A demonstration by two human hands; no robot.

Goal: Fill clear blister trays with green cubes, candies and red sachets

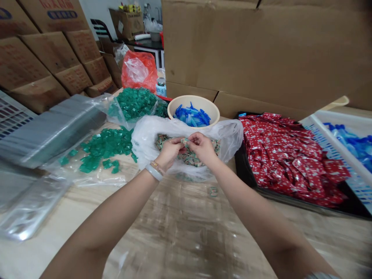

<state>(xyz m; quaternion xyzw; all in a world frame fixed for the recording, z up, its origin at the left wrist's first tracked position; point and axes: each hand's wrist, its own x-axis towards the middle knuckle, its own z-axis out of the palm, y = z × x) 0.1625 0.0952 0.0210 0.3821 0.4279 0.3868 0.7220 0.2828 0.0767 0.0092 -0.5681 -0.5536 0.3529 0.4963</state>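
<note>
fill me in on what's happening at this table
Both hands, the left and the right, hold a small patterned piece between their fingertips, above an open white plastic bag of similar pieces. Loose green packets lie to the left, a bowl of blue items sits behind, and red packets fill a black tray on the right.
</note>
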